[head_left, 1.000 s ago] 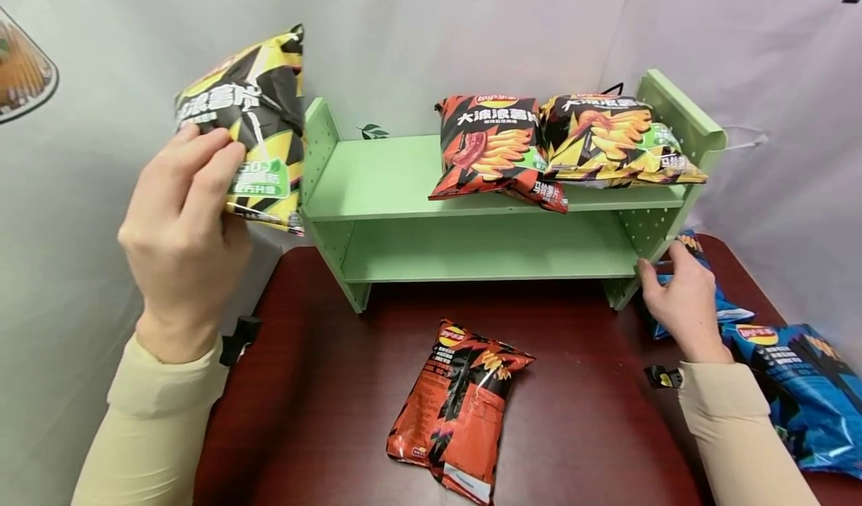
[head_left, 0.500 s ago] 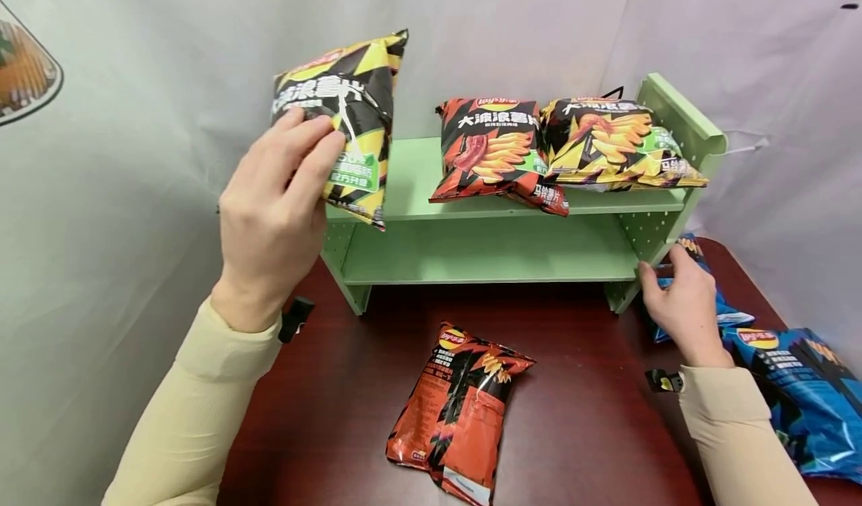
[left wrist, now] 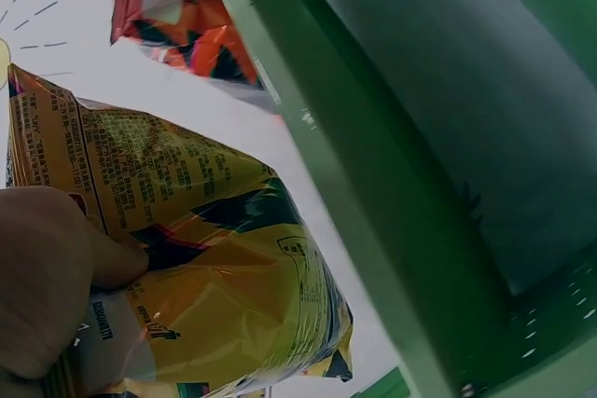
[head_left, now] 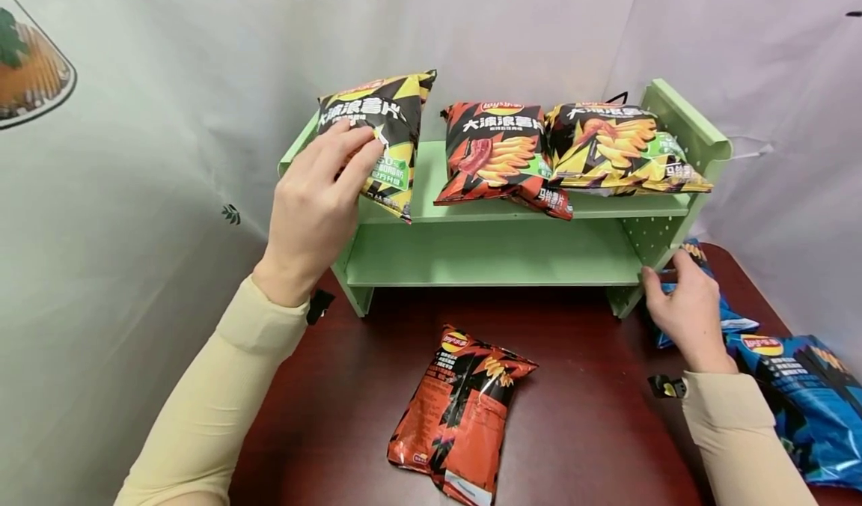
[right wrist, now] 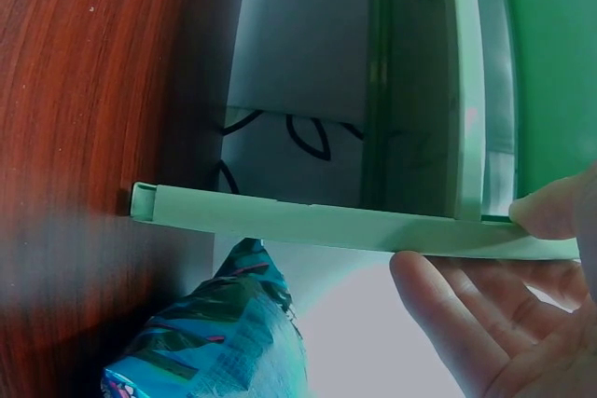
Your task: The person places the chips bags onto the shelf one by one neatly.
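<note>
My left hand (head_left: 316, 199) holds a yellow-and-black bag of chips (head_left: 402, 128), tilted, in front of the left part of the green shelf rack's (head_left: 498, 250) upper level. In the left wrist view the thumb presses on the back of the yellow bag (left wrist: 224, 249), beside the green shelf edge. My right hand (head_left: 688, 311) grips the rack's right side panel; in the right wrist view the thumb is on one side of the panel (right wrist: 326, 226) and the fingers on the other. A red bag (head_left: 497, 150) and another yellow-and-black bag (head_left: 609, 147) sit on the upper shelf.
A red chip bag (head_left: 461, 412) lies back side up on the dark red table (head_left: 572, 431) in front of the rack. Blue chip bags (head_left: 801, 397) lie at the right, one partly behind my right hand. A pale curtain-like wall (head_left: 525, 34) stands behind.
My left hand has carried the yellow-and-black bag rightward, then lower, from left of the rack to its upper shelf. My right hand keeps its grip on the side panel.
</note>
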Tool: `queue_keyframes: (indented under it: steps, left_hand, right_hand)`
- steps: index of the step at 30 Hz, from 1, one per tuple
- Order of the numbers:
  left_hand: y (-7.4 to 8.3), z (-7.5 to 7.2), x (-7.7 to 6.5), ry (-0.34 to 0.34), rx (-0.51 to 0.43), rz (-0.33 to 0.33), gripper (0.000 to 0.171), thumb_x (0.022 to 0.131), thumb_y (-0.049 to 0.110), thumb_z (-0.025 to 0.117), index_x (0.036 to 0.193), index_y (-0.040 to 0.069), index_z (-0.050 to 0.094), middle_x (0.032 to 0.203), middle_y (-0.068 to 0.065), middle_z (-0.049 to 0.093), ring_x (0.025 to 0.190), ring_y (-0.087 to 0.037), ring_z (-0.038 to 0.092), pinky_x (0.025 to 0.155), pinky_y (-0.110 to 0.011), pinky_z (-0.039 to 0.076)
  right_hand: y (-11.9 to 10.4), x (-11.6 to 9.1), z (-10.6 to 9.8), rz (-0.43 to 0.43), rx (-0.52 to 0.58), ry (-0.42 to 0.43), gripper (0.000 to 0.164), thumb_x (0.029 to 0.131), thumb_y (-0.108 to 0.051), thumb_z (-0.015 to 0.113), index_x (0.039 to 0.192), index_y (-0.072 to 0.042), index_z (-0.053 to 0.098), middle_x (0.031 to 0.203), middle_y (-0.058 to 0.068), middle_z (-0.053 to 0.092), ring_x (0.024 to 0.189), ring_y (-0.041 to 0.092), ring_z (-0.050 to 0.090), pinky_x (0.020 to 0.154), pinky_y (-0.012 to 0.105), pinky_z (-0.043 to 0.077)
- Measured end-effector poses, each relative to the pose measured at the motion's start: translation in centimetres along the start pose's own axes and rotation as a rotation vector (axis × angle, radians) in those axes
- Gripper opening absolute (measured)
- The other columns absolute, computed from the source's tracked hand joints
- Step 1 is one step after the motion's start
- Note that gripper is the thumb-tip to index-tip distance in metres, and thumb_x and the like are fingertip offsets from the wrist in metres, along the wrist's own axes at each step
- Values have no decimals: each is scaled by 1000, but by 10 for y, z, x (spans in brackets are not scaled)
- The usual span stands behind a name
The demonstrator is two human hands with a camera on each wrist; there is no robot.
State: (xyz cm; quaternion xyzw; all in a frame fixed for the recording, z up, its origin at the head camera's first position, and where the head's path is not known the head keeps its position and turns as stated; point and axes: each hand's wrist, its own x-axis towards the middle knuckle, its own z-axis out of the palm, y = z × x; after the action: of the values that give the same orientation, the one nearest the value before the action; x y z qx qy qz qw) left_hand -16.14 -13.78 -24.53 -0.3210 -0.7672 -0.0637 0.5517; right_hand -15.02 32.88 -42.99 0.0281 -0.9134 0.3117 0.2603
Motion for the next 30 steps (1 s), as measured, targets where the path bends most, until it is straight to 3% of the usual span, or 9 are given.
queue_keyframes:
  steps: [4,8,15,30]
  left_hand:
    - [-3,5,-3,-44,-5,5,28,106,0,49,121,3,72,121,-14,72,123,-35,67,110,-41,50]
    - [-10,9,-7,-100,3,19,29,105,-1,46,121,3,71,122,-15,71,122,-35,66,109,-43,51]
    - [-20,15,-14,-225,12,31,33,106,0,40,124,3,69,127,-15,69,124,-37,64,111,-44,49]
    - [-26,15,-22,-310,-89,-46,32,104,-2,47,129,3,66,132,-17,66,123,-38,63,112,-45,47]
  right_hand:
    - [0,-1,1,2,2,-1,31,100,-20,63,122,2,61,109,28,70,92,48,69,61,8,36]
    - [0,-2,2,4,8,-6,32,100,-20,63,123,3,61,110,29,70,92,49,69,62,1,29]
    - [1,-2,2,3,8,-4,32,100,-21,62,122,3,61,110,29,70,91,49,69,62,0,28]
    - [0,-1,1,9,17,-3,34,101,-22,62,125,1,61,111,28,69,96,48,68,61,0,29]
